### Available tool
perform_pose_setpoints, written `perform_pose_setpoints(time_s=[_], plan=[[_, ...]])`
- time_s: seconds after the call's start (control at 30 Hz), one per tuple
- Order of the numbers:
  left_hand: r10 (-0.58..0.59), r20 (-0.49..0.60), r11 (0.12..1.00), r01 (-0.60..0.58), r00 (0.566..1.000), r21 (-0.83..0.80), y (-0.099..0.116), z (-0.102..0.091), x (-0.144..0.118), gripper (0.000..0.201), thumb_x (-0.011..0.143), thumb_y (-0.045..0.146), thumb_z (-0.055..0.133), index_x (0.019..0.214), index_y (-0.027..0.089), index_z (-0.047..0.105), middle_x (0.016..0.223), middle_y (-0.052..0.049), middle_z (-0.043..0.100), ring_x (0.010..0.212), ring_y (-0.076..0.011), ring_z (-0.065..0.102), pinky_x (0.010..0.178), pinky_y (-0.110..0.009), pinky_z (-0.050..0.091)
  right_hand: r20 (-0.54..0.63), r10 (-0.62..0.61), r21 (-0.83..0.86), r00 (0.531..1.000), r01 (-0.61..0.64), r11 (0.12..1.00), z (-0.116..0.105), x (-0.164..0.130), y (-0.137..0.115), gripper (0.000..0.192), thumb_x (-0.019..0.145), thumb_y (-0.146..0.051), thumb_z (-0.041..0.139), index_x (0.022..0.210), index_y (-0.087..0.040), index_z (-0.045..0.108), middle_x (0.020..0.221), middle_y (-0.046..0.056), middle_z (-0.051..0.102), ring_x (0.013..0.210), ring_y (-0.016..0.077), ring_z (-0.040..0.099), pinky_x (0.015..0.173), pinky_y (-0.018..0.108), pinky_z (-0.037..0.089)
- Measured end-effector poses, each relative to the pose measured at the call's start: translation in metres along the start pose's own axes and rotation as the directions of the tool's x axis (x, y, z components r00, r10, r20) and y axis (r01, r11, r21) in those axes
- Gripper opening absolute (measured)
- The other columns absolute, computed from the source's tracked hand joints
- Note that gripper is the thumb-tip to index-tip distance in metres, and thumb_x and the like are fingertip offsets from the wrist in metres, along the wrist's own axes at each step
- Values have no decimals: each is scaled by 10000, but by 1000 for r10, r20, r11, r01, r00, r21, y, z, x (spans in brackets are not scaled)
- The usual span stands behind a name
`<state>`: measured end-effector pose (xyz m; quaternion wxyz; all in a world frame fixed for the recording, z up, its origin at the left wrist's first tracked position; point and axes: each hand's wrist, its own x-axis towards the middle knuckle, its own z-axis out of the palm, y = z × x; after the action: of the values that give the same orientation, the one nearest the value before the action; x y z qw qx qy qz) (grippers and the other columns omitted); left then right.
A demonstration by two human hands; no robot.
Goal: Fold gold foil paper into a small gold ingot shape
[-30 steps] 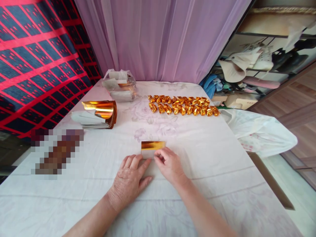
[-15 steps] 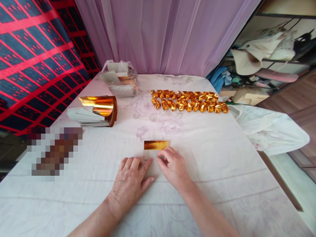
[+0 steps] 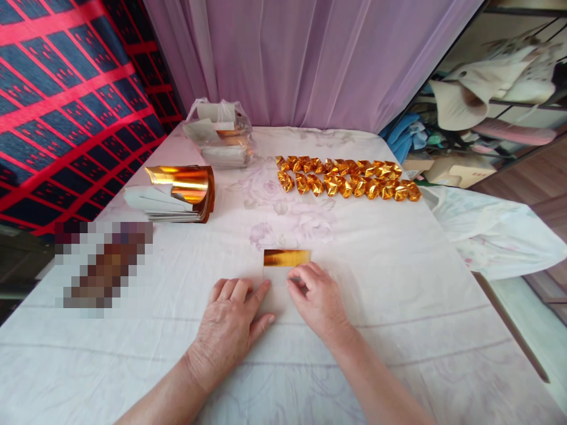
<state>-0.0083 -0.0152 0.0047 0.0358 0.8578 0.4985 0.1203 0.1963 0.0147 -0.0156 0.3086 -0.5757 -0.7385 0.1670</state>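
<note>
Plastic bag (image 3: 221,133) holds, apparently, paper stacks.

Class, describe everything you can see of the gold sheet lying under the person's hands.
The gold sheet is a small, shiny foil-like rectangle lying flat on the white cloth. Only its far gold strip shows; below it a pale part runs under the hands. The left hand lies flat beside it, and the right hand presses its near edge with bent fingers.

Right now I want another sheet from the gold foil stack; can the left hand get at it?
Probably yes. The left hand lies flat by the folded sheet, and the gold foil stack sits ahead to its left on the tablecloth with only bare cloth between them.
</note>
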Motion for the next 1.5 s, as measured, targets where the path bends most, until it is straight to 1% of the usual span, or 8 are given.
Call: perform_pose_setpoints(time_s=[0.23, 0.43, 0.7, 0.9, 1.07, 1.17, 1.3, 1.5], plan=[[26, -31, 999, -26, 999, 23, 0, -3, 0, 420, 933, 438, 572, 1240, 161, 643, 975, -89, 591, 892, -263, 547, 860, -473, 443, -17, 26, -162, 1000, -29, 986, 5, 0, -11, 48, 821, -221, 637, 801, -227, 594, 827, 27, 648, 767, 192, 623, 711, 309, 425], [25, -31, 1000, -25, 999, 15, 1, -2, 1, 375, 966, 395, 513, 1243, 175, 638, 958, -83, 604, 891, -257, 560, 863, -473, 456, -32, 102, -272, 994, -107, 956, 12, 4, -22, 142, 808, -316, 686, 787, -231, 575, 825, 32, 617, 784, 210, 614, 664, 313, 398], [11, -52, 997, -15, 999, -79, -9, 3, 3, 321, 965, 331, 489, 1191, 185, 665, 925, -80, 621, 841, -244, 575, 794, -452, 479, -49, 106, -361, 993, -116, 925, 13, 6, -27, 287, 760, -446, 748, 764, -239, 550, 787, 25, 600, 739, 207, 595, 602, 309, 364], [1, -116, 992, -15, 993, -122, -12, 6, 3, 302, 963, 236, 449, 1179, 146, 641, 992, -104, 652, 894, -249, 585, 819, -434, 487, -43, 149, -361, 988, -155, 920, 15, 9, -31, 321, 732, -465, 763, 758, -239, 537, 793, 28, 601, 742, 210, 593, 589, 306, 357], [7, -78, 992, -17, 997, -122, -13, 8, 4, 384, 936, 154, 437, 1278, 185, 609, 984, -90, 630, 887, -247, 564, 806, -434, 485, -26, 173, -385, 985, -169, 907, 15, 10, -33, 319, 707, -463, 776, 759, -236, 558, 800, 37, 600, 758, 226, 598, 593, 310, 364], [9, -54, 992, -15, 999, -129, -14, 9, 5, 411, 907, 127, 447, 1267, 199, 631, 971, -88, 615, 881, -244, 555, 800, -432, 483, -17, 145, -324, 989, -142, 935, 12, 7, -26, 267, 729, -418, 759, 793, -228, 582, 828, 39, 615, 796, 227, 610, 645, 315, 390], [13, -45, 992, -18, 999, -125, -15, 10, 6, 387, 907, 135, 468, 1240, 197, 656, 964, -88, 614, 879, -248, 553, 800, -440, 478, 57, 65, -167, 996, -55, 984, 5, 4, -14, 78, 807, -235, 647, 870, -209, 607, 882, 36, 646, 812, 193, 616, 730, 310, 406], [12, -50, 993, -17, 999, -118, -15, 11, 6, 375, 913, 148, 484, 1240, 202, 659, 959, -86, 620, 875, -248, 550, 805, -438, 471, 54, 102, -200, 993, -89, 976, 5, 4, -14, 36, 810, -180, 615, 830, -211, 616, 863, 36, 657, 835, 203, 619, 731, 308, 387]])
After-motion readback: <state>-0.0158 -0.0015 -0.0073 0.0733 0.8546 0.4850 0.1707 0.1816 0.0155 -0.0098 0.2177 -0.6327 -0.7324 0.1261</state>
